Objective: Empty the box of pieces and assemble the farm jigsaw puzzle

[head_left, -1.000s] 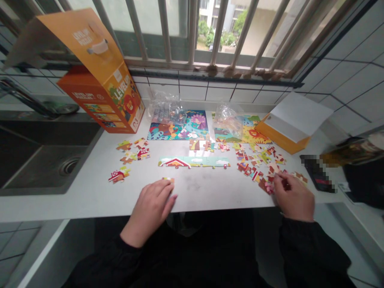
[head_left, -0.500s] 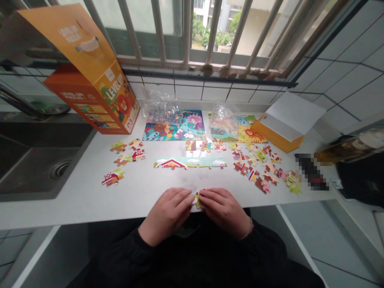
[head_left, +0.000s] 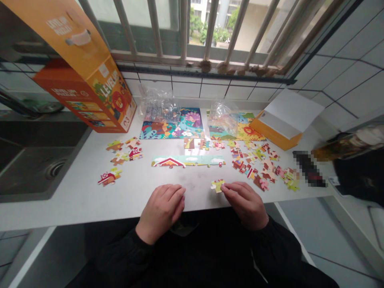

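Observation:
A green jigsaw puzzle piece [head_left: 217, 185] with a white knob at its left is pinched in the fingertips of my right hand [head_left: 246, 203], just above the counter's front part. My left hand [head_left: 161, 210] lies at the counter's front edge, its fingers curled together, and no piece shows in it. Beyond both hands lies a joined strip of puzzle pieces [head_left: 189, 161] with a red roof and a pale sky. A short joined group of brown and white pieces [head_left: 196, 144] sits farther back.
Many loose pieces [head_left: 255, 160] spread at the right, and a smaller scatter [head_left: 120, 156] lies left, near the sink [head_left: 51, 196]. Two picture sheets [head_left: 195, 128] with plastic bags [head_left: 159, 108] on them lie at the back. An orange box [head_left: 90, 100] stands left, an open yellow box [head_left: 277, 130] right.
My hands have come apart. The right hand has moved right and forward with the green puzzle piece, while the left hand has let go of it and shifted slightly left.

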Demonstrator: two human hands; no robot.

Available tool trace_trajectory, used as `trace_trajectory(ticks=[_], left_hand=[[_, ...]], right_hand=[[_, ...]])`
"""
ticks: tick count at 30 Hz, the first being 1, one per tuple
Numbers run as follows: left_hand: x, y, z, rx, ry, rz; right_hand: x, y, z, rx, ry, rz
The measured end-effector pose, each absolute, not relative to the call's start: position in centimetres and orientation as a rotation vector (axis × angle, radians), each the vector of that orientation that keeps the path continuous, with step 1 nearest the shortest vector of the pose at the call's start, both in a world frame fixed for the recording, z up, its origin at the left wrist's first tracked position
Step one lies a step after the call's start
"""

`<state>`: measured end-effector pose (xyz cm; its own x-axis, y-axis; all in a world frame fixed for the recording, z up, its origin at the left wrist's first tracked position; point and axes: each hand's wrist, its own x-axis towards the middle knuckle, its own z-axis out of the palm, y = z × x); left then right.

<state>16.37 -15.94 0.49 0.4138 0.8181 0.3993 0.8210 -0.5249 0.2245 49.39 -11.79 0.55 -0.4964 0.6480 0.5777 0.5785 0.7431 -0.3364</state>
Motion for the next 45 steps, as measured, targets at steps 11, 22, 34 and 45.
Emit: trace_trajectory(ticks=[11, 22, 34, 45], left_hand=[[16.5, -15.9, 0.6, -2.630, -1.525, -0.752], [16.6, -15.7, 0.6, -2.623, -1.505, -0.774], [16.6, -15.7, 0.6, -2.616, -1.497, -0.780], [16.7, -15.6, 0.7, -2.609, -1.499, -0.797]], right_hand=[[49.2, -6.9, -0.9, -1.099, -2.194, 0.040], [49.4, -6.5, -1.6, -1.113, -2.228, 0.082], [49.0, -6.2, -1.3, -1.182, -2.275, 0.054], [49.0, -6.1, -1.5, -1.210, -2.316, 0.108]])
